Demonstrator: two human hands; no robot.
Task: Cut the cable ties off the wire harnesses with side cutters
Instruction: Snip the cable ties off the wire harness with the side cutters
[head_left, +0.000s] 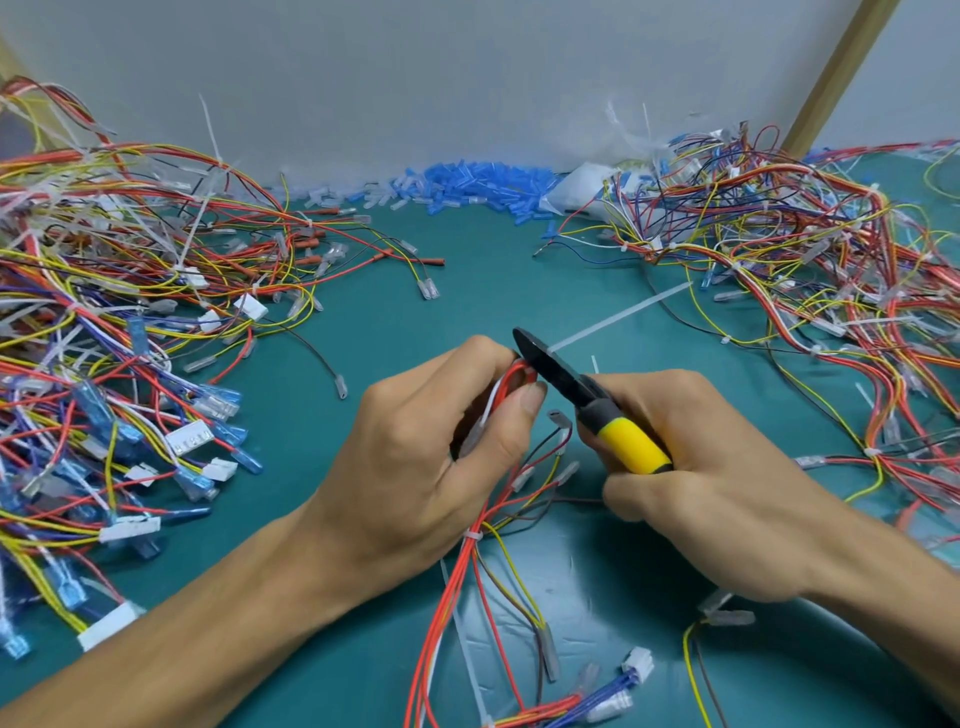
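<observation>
Fingers of the left hand (441, 441) pinch the wire harness (511, 375); the right hand (717, 467) grips the side cutters (582, 389). Best nip only the cable tie (621, 316), sparing insulation.

Your teal bench top (467, 291) carries tangled wire harnesses in a left heap (104, 312) and a right heap (805, 260). Blue and clear sleeves (467, 182) bank along the back wall (467, 78). A loose white cable tie (623, 317) lies mid-bench, and one harness (472, 538) trails toward you.
</observation>
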